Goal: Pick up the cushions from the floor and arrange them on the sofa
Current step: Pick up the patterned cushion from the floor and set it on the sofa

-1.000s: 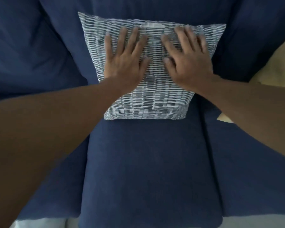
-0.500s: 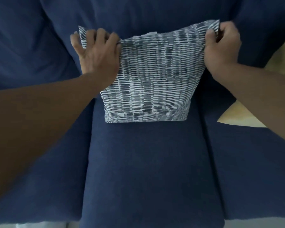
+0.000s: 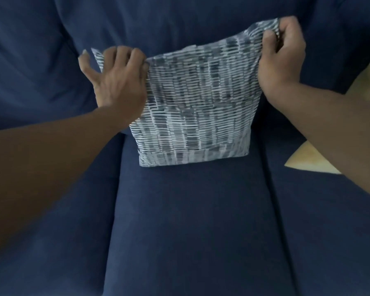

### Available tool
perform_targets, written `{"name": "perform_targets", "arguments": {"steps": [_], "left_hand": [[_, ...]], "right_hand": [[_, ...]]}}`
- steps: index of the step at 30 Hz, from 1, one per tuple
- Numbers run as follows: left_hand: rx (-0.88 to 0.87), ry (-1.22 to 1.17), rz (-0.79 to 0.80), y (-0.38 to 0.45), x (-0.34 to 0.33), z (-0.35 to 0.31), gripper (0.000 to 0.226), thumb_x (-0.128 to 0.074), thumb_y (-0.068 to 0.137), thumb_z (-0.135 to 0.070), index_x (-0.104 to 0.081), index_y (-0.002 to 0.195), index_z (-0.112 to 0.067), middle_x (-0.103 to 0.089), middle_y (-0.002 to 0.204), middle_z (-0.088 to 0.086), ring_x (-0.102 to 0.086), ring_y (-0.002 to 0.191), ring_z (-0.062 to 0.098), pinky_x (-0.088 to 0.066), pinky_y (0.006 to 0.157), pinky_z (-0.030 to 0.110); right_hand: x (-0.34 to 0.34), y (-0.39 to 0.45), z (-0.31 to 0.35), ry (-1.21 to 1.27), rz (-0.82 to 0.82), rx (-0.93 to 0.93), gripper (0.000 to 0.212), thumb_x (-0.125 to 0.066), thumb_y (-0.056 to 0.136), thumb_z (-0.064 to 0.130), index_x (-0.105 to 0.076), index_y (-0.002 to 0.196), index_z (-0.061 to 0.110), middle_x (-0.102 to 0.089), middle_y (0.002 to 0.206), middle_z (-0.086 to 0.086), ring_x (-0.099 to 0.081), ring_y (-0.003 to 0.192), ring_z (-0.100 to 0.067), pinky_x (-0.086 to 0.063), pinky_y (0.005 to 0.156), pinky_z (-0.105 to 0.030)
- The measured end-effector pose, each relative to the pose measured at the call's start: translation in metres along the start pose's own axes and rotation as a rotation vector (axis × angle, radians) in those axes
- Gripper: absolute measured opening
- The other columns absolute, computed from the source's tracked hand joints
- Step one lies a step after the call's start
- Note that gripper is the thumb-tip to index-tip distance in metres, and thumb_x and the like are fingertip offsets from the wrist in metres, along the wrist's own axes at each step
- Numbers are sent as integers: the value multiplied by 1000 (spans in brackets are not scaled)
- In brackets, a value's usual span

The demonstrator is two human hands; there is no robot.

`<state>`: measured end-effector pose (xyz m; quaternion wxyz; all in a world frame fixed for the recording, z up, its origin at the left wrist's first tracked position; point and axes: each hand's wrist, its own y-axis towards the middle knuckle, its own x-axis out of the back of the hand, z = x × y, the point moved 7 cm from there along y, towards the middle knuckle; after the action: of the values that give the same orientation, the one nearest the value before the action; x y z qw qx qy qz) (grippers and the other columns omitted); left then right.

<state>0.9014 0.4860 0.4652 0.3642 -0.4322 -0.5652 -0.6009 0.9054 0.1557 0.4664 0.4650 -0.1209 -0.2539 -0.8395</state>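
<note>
A cushion with a dark blue and white dashed pattern (image 3: 198, 112) stands on the middle seat of the navy sofa (image 3: 192, 221), leaning towards the backrest. My left hand (image 3: 118, 82) grips its top left corner, and my right hand (image 3: 283, 52) pinches its top right corner, which is held higher. The cushion's bottom edge rests on the seat. Its top edge sags between my hands.
A yellow cushion (image 3: 308, 161) lies on the right seat, mostly hidden behind my right forearm. The navy backrest (image 3: 179, 20) fills the top of the view. The left seat cushion (image 3: 58, 221) lies under my left forearm.
A second ago both palms lay flat on the cushion's face. They moved out to its top corners and gripped them; since then the right corner has risen and the left one dropped.
</note>
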Motion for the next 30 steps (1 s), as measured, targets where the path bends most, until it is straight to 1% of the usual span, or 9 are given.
{"name": "perform_targets", "arguments": {"steps": [3, 8, 14, 18, 23, 24, 26, 28, 30], "left_hand": [[-59, 2, 21, -2, -3, 4, 35, -32, 111, -38, -56, 119, -15, -61, 125, 3, -48, 137, 27, -10, 118, 74], [-33, -26, 53, 7, -1, 11, 44, -32, 110, -48, -54, 131, -16, -60, 135, 2, -38, 148, 26, -3, 117, 75], [-4, 23, 67, 31, 4, 9, 36, -28, 112, -36, -57, 119, -15, -64, 123, 7, -46, 135, 34, -9, 115, 78], [-3, -32, 51, 40, 8, 1, 32, -31, 112, -34, -56, 120, -17, -62, 126, 6, -44, 136, 33, -8, 115, 79], [-19, -62, 6, 19, 7, 0, 36, -32, 110, -42, -57, 128, -23, -58, 138, -4, -41, 143, 26, -6, 117, 76], [-45, -67, 1, 14, 7, -2, 37, -34, 110, -43, -55, 133, -23, -55, 145, -5, -38, 147, 26, -7, 118, 75], [-75, -64, 3, 2, 5, -5, 45, -36, 110, -45, -48, 147, -22, -42, 163, -3, -29, 155, 27, -6, 120, 73], [-102, -22, -2, -12, 3, -12, 58, -36, 110, -49, -34, 160, -20, -23, 174, 1, -17, 161, 30, -5, 121, 69], [-232, 44, 41, -31, -3, -33, 69, -32, 110, -54, -13, 167, -20, -5, 178, 4, -6, 163, 32, 3, 124, 64]], "right_hand": [[-5, -2, -21, -34, 13, -80, 11, -47, 107, 24, -51, 98, 20, -49, 83, 20, -48, 70, 14, -41, 73, -9], [-1, -12, -44, -12, 34, -180, 29, -47, 107, 43, -61, 107, 17, -56, 89, 19, -53, 78, 8, -44, 75, -12], [9, -20, -49, -59, 46, -194, 21, -49, 107, 37, -53, 97, 19, -52, 80, 18, -49, 67, 12, -38, 66, -9], [13, -24, -51, -46, 46, -247, 26, -48, 107, 40, -57, 101, 16, -55, 84, 17, -51, 74, 7, -43, 72, -14], [20, -47, -56, 25, 91, -303, 41, -36, 111, 50, -63, 121, 22, -62, 99, 20, -56, 90, 10, -41, 78, -17], [21, -53, -57, 17, 105, -287, 44, -34, 111, 51, -63, 126, 21, -63, 103, 19, -57, 94, 8, -42, 81, -19], [19, -67, -64, -28, 150, -247, 53, -30, 110, 55, -57, 142, 23, -65, 125, 10, -59, 114, -4, -45, 97, -28], [19, -85, -76, -183, 155, -223, 65, -27, 108, 60, -43, 157, 21, -53, 152, -3, -49, 139, -20, -38, 114, -45], [26, -106, -77, -412, 94, -152, 69, -31, 109, 55, -28, 165, 15, -33, 168, -12, -34, 152, -30, -29, 121, -55]]}}
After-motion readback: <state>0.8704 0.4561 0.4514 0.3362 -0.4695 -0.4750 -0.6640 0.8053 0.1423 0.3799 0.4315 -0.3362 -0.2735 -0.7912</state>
